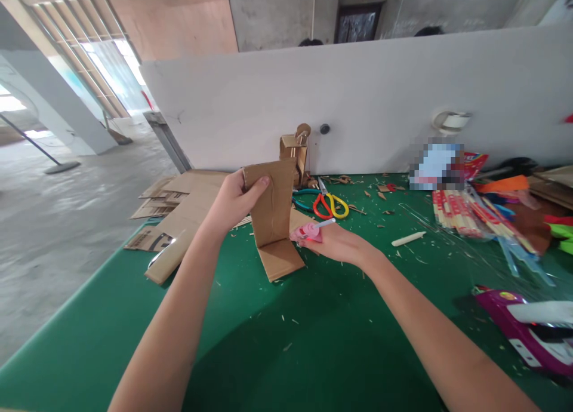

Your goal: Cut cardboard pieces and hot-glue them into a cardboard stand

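My left hand (237, 200) pinches the upper left edge of a bent piece of cardboard (276, 215), thumb in front and fingers behind. The cardboard forms an L, with a tall upright panel and a short flap toward me at its foot. My right hand (335, 242) is closed round a small pink hot glue gun (308, 231). From its back end sticks a whitish glue stick (326, 223). The gun's tip is close to the panel's lower right edge by the fold; whether it touches I cannot tell. My right fingers are largely hidden behind the hand.
Behind the panel stands a cardboard structure with a round disc (303, 131). Red-and-yellow-handled scissors (331, 205) lie near teal-handled pliers (303, 192). Cardboard sheets (192, 191) are at left. A loose white stick (408, 239), packaged sticks (454, 212) and a magenta device (514, 331) are at right.
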